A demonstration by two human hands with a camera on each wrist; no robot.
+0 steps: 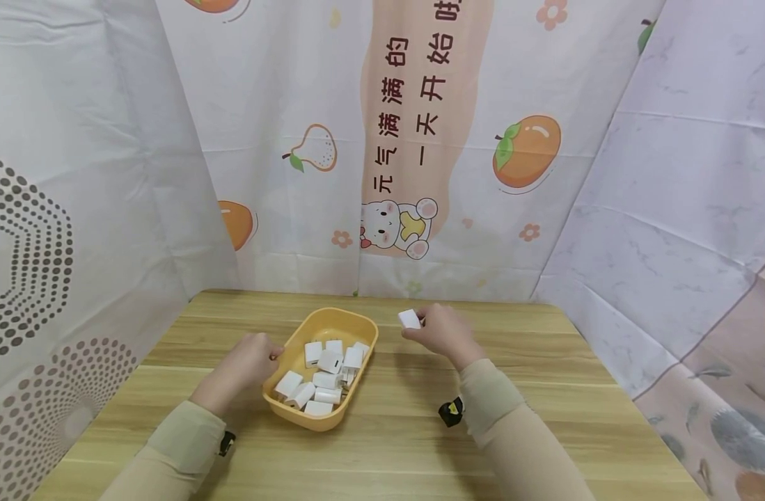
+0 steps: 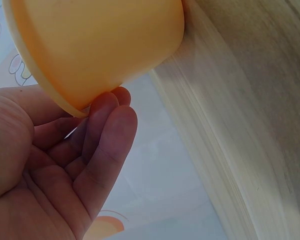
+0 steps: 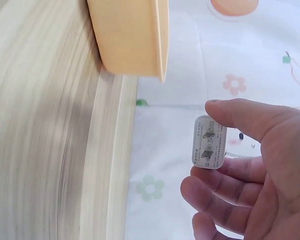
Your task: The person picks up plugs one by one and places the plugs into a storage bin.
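A yellow plastic basket stands on the table, holding several white charger plugs. At its left rim my left hand pinches the edge; the left wrist view shows the thumb and curled fingers on either side of the rim. Right of the basket and above the table, my right hand holds one white charger between thumb and fingers. In the right wrist view, the printed end of that charger faces the camera.
The wooden table ends at a patterned curtain behind it. More cloth hangs at the left and the right. A dark strap piece shows at my right wrist.
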